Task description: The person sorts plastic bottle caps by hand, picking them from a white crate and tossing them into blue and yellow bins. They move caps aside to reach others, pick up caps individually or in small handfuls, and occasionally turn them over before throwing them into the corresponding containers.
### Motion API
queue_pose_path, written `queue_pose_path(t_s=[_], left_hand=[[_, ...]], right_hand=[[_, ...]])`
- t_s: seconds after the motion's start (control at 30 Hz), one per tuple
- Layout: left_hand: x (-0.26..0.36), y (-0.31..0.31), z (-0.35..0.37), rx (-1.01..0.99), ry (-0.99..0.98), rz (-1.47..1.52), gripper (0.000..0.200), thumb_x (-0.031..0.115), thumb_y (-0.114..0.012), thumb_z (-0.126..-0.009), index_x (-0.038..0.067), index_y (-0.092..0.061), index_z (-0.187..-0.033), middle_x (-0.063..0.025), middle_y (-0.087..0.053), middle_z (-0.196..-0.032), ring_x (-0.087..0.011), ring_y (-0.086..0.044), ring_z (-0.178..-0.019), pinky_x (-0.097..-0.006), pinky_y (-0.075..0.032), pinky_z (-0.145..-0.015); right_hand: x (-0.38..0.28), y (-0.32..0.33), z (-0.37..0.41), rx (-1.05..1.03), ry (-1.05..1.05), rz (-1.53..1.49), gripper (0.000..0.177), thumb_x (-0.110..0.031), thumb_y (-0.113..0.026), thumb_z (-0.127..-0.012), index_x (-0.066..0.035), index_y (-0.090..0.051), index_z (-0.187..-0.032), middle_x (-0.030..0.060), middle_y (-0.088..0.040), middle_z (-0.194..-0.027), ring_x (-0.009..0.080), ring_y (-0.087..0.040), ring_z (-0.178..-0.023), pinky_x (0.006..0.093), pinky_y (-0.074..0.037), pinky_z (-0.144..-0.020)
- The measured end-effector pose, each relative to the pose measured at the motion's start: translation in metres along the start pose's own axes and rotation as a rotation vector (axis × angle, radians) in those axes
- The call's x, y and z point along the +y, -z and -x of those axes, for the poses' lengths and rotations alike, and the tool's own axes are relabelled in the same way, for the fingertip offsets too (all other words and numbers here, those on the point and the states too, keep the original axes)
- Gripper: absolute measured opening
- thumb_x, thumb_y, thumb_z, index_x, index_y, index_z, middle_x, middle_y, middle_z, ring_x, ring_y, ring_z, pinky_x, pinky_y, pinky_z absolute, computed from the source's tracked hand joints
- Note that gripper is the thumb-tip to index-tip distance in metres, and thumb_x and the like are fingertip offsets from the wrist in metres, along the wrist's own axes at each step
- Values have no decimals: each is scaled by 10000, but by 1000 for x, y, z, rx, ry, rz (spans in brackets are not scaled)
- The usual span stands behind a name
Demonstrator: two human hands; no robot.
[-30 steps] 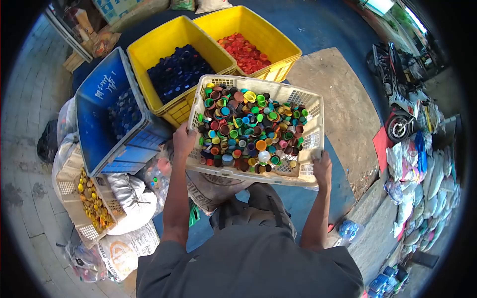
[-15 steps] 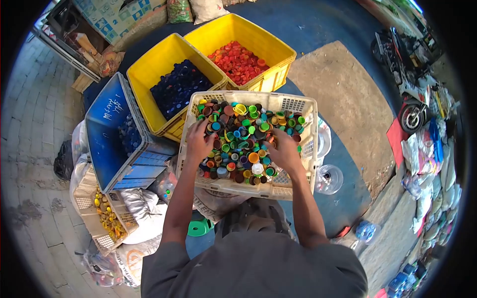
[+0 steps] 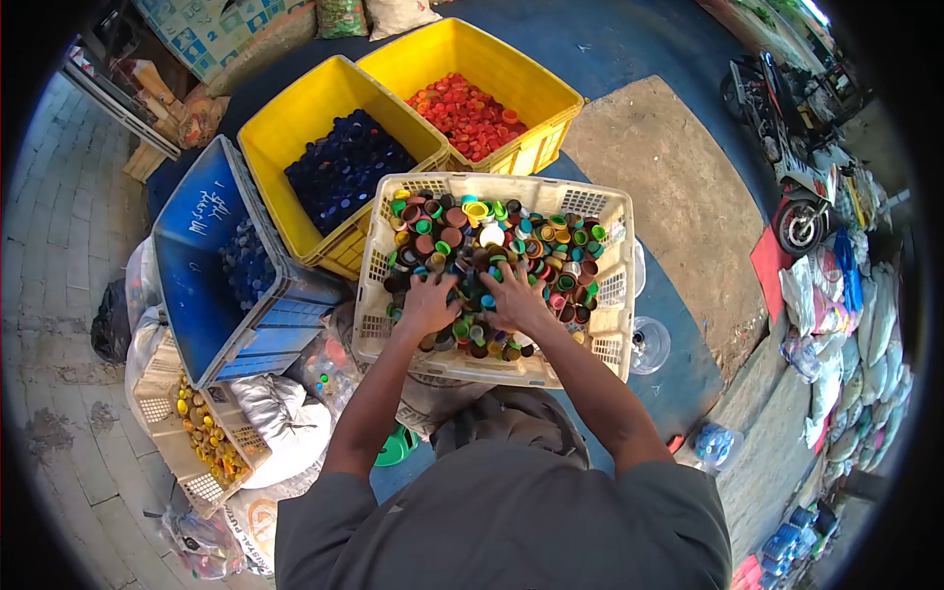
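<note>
- At the middle of an off-white rectangular lattice-walled plastic crate [image 3: 472, 373] lies a heap of small round plastic bottle caps in mixed colours [image 3: 454, 236], mostly green, brown, black and yellow.
- Caps reach close to the far edge and the left edge; bare lattice shows along the right edge and at the near right corner.
- Left hand [image 3: 430, 303]: fingers apart, tips among the caps, left of centre toward the near edge. Whether it grips any cap cannot be told.
- Right hand [image 3: 519, 300]: fingers spread, tips in the heap near the crate's centre, just beside the left hand. Grip on any single cap likewise cannot be told.
- Beyond the far left corner: a yellow rectangular plastic bin [image 3: 280, 147] holding dark blue caps; adjoining it, a second yellow plastic bin [image 3: 433, 59] holding red caps.
- Off the left edge: a blue plastic bin with white handwriting [image 3: 195, 285], containing blue caps.
- Off the near right corner: a clear round plastic container [image 3: 657, 339].
</note>
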State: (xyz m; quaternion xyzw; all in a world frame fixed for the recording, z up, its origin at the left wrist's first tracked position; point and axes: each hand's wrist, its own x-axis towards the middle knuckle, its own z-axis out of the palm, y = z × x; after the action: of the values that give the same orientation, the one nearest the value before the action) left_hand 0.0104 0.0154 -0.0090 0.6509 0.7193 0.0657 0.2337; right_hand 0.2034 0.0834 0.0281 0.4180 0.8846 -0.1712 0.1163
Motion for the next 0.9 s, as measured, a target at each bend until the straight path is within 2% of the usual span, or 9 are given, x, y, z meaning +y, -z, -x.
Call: queue_pose_path(t_s=[0.1, 0.23, 0.33, 0.43, 0.53, 0.6, 0.73, 0.83, 0.9], left_hand=[[-4, 0, 21, -256, -10, 55, 535, 414, -662, -825, 189, -552, -1298, -111, -504, -1342, -453, -433, -1219, -543, -438, -964], [-24, 15, 42, -215, -154, 229, 467, 437, -656, -826, 161, -645, -1203, -155, -559, -1306, -395, -583, -1082, -443, -460, -979], [-28, 38, 37, -41, -52, 368, 435, 389, -685, -818, 81, -671, -1125, -200, -610, -1205, -391, -624, -984, -433, -482, -914], [-40, 45, 12, 265, -75, 487, 465, 351, -707, -813, 34, -640, -1146, -232, -609, -1177, -396, -616, -993, -439, -483, -879], [-46, 43, -28, 467, -213, 347, 579, 361, -696, -835, 77, -527, -1311, -233, -526, -1305, -421, -519, -1158, -476, -439, -959], [-43, 32, -54, 553, -224, 175, 658, 396, -689, -840, 142, -453, -1399, -227, -458, -1391, -454, -424, -1262, -522, -400, -1004], [-2, 15, -75, 223, 82, 118, 741, 518, -677, -815, 328, -356, -1456, -195, -239, -1530, -529, -251, -1339, -637, -297, -1035], [23, -8, -57, 213, 28, -42, 710, 469, -692, -815, 321, -366, -1428, -150, -290, -1477, -505, -324, -1295, -641, -306, -1011], [29, -11, -43, 17, 53, -1, 684, 503, -698, -800, 293, -436, -1396, -151, -316, -1471, -492, -337, -1296, -646, -298, -1011]], right_hand=[[15, -10, 25, -64, 9, -126, 734, -426, -705, -773, -244, -379, -1405, 152, -346, -1421, 419, -332, -1314, 741, -346, -906], [27, -5, 69, -24, -36, 56, 480, -271, -636, -813, -202, -566, -1283, 160, -397, -1391, 423, -383, -1281, 700, -398, -895], [35, 17, 75, -146, -266, 40, 359, -237, -606, -820, -186, -658, -1171, 193, -477, -1325, 417, -435, -1253, 625, -418, -939], [62, 18, 59, 64, -298, -387, 339, -193, -592, -813, -136, -673, -1138, 233, -541, -1242, 422, -473, -1223, 541, -407, -996], [78, 27, 36, 344, -287, -540, 434, -146, -573, -794, -87, -612, -1222, 260, -567, -1207, 434, -491, -1195, 482, -399, -1020], [98, 9, 8, 493, -305, -516, 509, -144, -573, -787, -67, -547, -1289, 270, -540, -1250, 438, -481, -1203, 488, -393, -1025], [103, -3, -36, 664, -346, -490, 607, -166, -636, -771, -45, -469, -1342, 263, -472, -1350, 445, -476, -1212, 489, -415, -1005], [74, -13, -59, 537, -330, -313, 648, -175, -627, -752, -115, -453, -1373, 231, -327, -1476, 469, -377, -1296, 599, -355, -1023], [38, 6, -39, 197, -403, -338, 708, -206, -607, -746, -252, -405, -1423, 245, -247, -1508, 462, -306, -1341, 710, -252, -1022]])
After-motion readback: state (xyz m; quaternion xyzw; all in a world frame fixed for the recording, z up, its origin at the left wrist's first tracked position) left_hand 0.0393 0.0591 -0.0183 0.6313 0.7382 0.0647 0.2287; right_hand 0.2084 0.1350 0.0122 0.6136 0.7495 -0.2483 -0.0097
